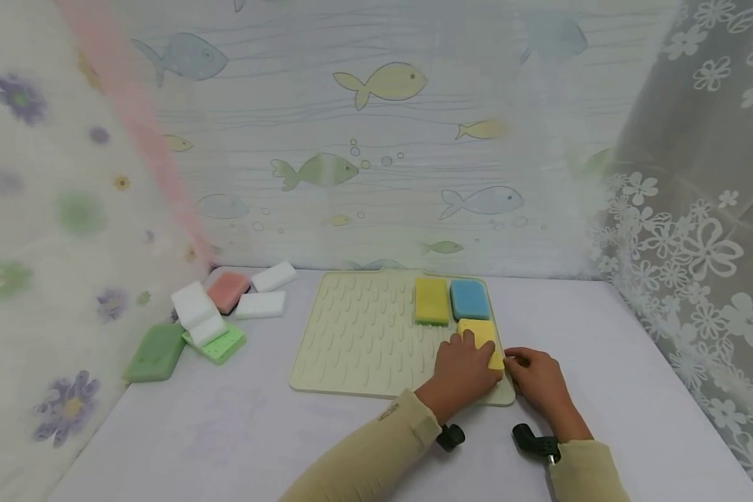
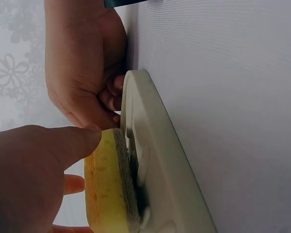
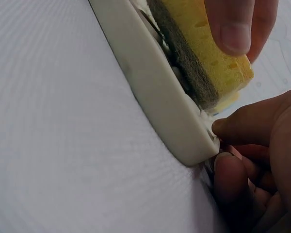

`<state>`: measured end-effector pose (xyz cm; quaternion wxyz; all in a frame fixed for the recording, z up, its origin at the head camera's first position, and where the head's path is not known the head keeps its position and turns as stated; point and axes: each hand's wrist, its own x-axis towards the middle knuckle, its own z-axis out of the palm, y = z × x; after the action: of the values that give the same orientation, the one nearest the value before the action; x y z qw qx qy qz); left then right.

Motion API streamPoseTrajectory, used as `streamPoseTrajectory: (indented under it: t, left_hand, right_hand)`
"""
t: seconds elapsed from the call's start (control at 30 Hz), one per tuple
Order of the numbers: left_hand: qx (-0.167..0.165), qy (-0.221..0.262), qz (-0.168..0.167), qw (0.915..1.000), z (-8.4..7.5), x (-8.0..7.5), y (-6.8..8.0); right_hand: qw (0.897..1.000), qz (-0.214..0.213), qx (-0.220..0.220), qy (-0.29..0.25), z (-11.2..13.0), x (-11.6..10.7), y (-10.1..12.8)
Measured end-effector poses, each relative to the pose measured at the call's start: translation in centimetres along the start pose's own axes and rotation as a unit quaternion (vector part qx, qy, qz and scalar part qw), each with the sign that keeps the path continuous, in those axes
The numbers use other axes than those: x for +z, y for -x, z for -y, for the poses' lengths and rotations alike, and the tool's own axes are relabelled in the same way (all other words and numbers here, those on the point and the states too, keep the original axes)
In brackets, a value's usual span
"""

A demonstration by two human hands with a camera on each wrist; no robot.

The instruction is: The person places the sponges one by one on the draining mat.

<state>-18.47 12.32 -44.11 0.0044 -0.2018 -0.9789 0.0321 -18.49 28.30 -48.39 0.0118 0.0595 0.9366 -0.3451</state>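
- Yellow sponge [image 1: 480, 339] on drying mat [image 1: 358, 335], near right corner, just in front of blue sponge [image 1: 470, 298]; grey scrub side down in wrist views.
- Left hand [image 1: 467, 373] on top of it, fingers mostly straight, pressing rather than pinching.
- Right hand [image 1: 536, 380] at mat's corner edge, fingertips curled against rim, grip on it looks light; exact hold hard to tell.
- Best done, judging by this: keep mat pinned, seat sponge flat, square with neighbours.
- Mat holds three sponges: second yellow sponge [image 1: 431, 300], blue, this one.
- Loose on bench [image 1: 602, 362]: white blocks [image 1: 260, 305], pink sponge [image 1: 227, 291], green sponges [image 1: 157, 352].
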Motion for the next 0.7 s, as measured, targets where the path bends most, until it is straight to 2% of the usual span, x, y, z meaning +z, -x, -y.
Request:
streamPoseTrajectory:
  t: [0.23,0.5,0.7]
  left_hand:
    - [0.021,-0.004,-0.030,0.9993,1.4,0.5,1.0]
    - [0.020,0.029,-0.028,0.9990,3.3,0.7,1.7]
    - [0.016,0.031,-0.031,0.9989,5.3,0.6,2.4]
  right_hand:
    - [1.000,0.003,0.000,0.005,-0.2,0.0,0.1]
    - [1.000,0.015,0.013,-0.014,0.1,-0.1,0.2]
    - [1.000,0.017,0.014,-0.017,0.1,0.0,0.2]
